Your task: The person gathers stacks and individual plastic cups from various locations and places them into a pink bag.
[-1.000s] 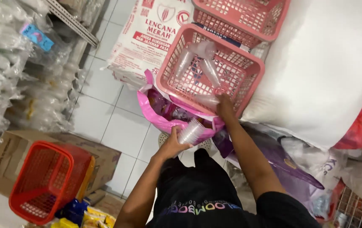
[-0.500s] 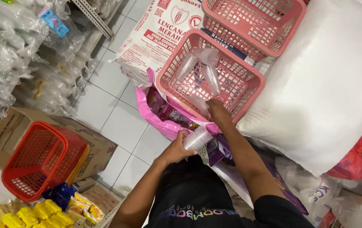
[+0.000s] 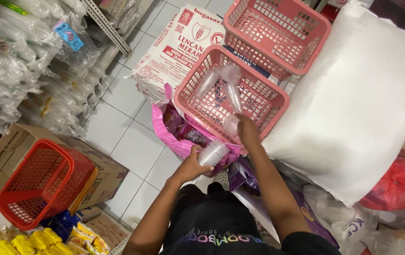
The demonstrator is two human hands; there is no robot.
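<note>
Currently, a stack of clear plastic cups (image 3: 212,153) is gripped by the closed left hand (image 3: 192,163). Another cup stack (image 3: 231,123) is clasped by the right hand (image 3: 246,131) over the pink basket (image 3: 278,101).

A white sack (image 3: 179,52) with red print lies on the floor under the pink baskets. A pink bag (image 3: 174,127) sits open just beside it. A small blue tag (image 3: 67,34) hangs on the shelf at left. Brown cartons (image 3: 103,177) stand under a red basket, with yellow packets (image 3: 28,242) below. A red bag (image 3: 400,184) lies at right.
</note>
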